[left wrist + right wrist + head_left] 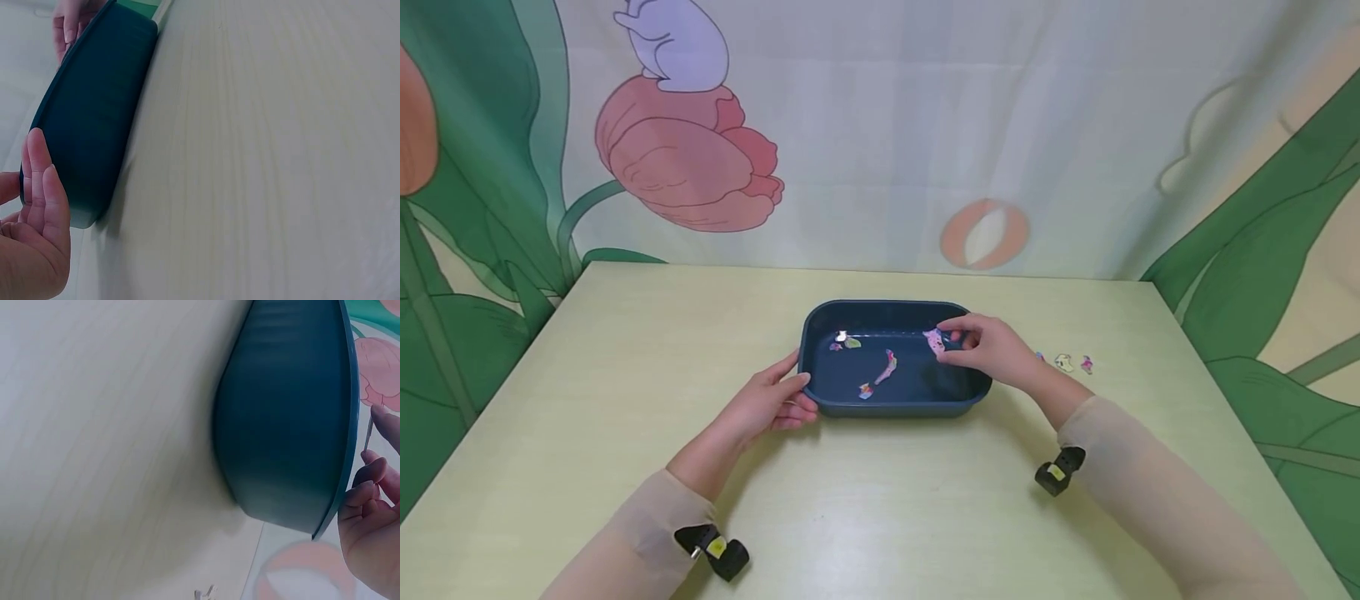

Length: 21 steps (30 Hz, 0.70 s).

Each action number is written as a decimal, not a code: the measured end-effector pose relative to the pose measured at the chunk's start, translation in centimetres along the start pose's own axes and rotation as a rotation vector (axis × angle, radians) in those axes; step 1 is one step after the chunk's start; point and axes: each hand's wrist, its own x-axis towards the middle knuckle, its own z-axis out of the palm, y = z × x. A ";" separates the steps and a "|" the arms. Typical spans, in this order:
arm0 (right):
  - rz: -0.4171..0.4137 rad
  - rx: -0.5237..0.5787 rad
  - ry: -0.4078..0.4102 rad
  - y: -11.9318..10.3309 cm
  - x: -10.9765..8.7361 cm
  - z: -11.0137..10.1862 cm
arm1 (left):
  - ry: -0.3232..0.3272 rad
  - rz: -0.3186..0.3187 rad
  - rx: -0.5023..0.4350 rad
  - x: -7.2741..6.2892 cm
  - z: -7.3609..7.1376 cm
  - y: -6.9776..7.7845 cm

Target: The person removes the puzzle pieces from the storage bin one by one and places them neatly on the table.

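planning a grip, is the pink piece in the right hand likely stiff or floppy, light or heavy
Probably fairly stiff: the pink piece looks straight edge-on in the right wrist view. Likely light, since it is thin and small beside the right hand. Being flat, it seems unlikely to roll.

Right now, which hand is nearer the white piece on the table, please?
Right: the right hand is over the tray, left of the white piece; the left hand holds the tray's left end.
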 end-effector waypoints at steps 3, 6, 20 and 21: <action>0.017 -0.002 0.000 0.3 -0.3 -0.2 | -0.003 0.001 0.000 0.0 0.0 0.0; 0.030 -0.005 -0.002 0.6 -0.5 -0.4 | -0.001 0.002 0.001 0.1 0.0 -0.2; 0.089 0.017 0.041 2.3 -1.9 -1.7 | 0.005 0.001 0.011 0.4 -0.1 -0.3; 0.089 0.018 0.042 2.4 -2.0 -1.8 | 0.001 0.002 0.012 0.4 -0.1 -0.3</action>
